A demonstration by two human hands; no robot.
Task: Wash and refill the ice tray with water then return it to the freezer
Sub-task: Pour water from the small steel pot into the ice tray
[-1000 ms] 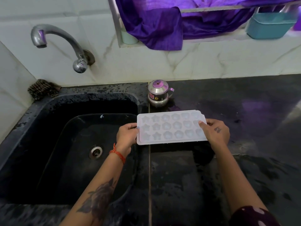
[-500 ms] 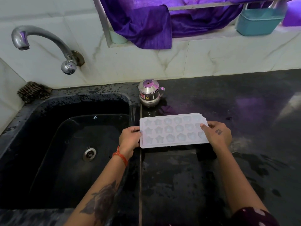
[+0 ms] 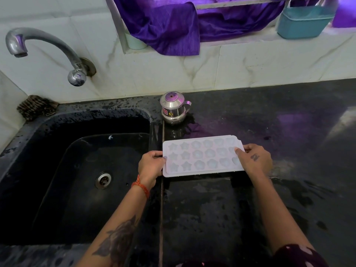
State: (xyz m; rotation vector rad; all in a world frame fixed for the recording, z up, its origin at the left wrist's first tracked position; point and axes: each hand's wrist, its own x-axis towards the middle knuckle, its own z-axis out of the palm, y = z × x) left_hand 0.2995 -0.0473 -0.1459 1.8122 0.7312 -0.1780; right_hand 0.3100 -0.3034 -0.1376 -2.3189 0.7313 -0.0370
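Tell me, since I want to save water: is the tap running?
Off. No stream falls from the tap spout into the sink, while both hands hold the ice tray over the counter.

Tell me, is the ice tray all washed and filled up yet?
Maybe. The counter is wet and no water runs from the tap, so washing looks over. The ice tray sits level over the counter beside the sink, left hand and right hand each in a grip on one end. Its star and flower cups look pale blue, perhaps filled; I cannot be sure. Left: carrying it to the freezer, which isn't in view.
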